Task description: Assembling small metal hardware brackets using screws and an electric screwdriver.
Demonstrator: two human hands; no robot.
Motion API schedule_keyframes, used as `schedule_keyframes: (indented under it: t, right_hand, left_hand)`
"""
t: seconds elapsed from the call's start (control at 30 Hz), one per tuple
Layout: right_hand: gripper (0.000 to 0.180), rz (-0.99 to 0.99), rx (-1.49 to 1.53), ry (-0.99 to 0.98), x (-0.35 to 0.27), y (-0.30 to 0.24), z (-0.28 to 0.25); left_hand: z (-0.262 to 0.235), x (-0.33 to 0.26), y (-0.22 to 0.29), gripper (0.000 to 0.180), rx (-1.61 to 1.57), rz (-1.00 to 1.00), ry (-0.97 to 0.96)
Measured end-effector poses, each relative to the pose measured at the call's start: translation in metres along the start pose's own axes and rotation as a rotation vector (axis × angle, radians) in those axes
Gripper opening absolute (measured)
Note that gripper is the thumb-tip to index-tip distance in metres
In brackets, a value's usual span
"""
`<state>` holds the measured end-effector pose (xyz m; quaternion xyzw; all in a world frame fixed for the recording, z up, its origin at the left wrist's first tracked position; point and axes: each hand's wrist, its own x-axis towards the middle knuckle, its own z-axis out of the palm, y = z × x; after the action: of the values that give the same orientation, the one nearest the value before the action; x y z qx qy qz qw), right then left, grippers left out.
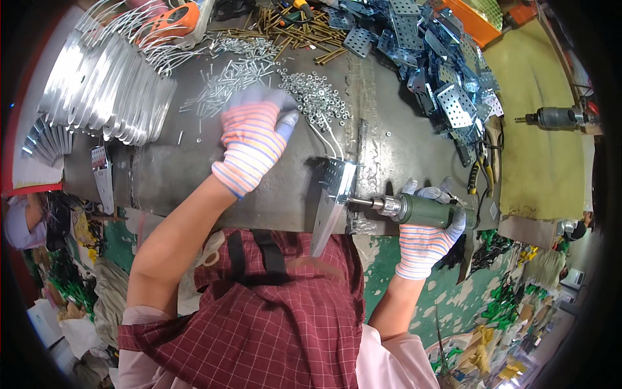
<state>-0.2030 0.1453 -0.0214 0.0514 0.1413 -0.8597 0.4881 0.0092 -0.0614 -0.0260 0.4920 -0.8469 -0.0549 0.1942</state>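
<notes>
My right hand (433,233), in a striped glove, is wrapped around a green cylindrical power screwdriver (424,211). The tool lies sideways, its bit pointing left at a metal bracket with a long strip (330,211). That bracket has a perforated face, two white wires rise behind it, and the strip hangs over the table edge. Over the near side of a pile of silver screws (236,74) is my left hand (256,126), gloved likewise. Its fingers are smeared by motion, so their grip is unclear. Just right of it lies a heap of small nuts (317,97).
Many flat metal strips with white wires (107,91) stand stacked at the left. Perforated blue-silver brackets (453,104) pile up at the far right, near yellow-handled pliers (481,174). Long brass-coloured bolts (304,32) lie at the back. A second power tool (557,118) rests on the right.
</notes>
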Motion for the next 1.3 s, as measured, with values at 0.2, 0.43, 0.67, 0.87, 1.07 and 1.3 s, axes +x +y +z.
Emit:
schedule_keyframes:
  t: [0.2,0.43,0.67,0.87,1.07,1.3]
  right_hand:
    - [0.033,-0.01,0.0,0.004,-0.001,-0.003,0.0]
    - [0.033,-0.019,-0.045,0.014,0.0,0.001,0.003]
    - [0.034,-0.015,-0.027,-0.006,0.0,0.0,0.001]
    - [0.038,-0.024,-0.034,0.014,0.0,-0.001,-0.006]
    - [0.035,-0.034,-0.015,0.013,-0.001,0.003,-0.002]
    - [0.03,-0.079,-0.051,0.044,-0.003,0.006,0.004]
  left_hand:
    - [-0.006,-0.001,-0.007,0.01,-0.548,-0.009,0.086]
    - [-0.035,-0.07,0.021,0.017,-2.112,-0.804,-0.84]
    - [-0.025,-0.075,0.02,0.023,-2.147,-0.797,-0.933]
    - [-0.022,-0.075,0.02,0.028,-2.158,-0.758,-0.967]
    - [-0.027,-0.073,0.022,0.026,-2.092,-0.767,-0.925]
    - [-0.043,-0.082,0.044,0.013,-1.717,-0.62,-0.663]
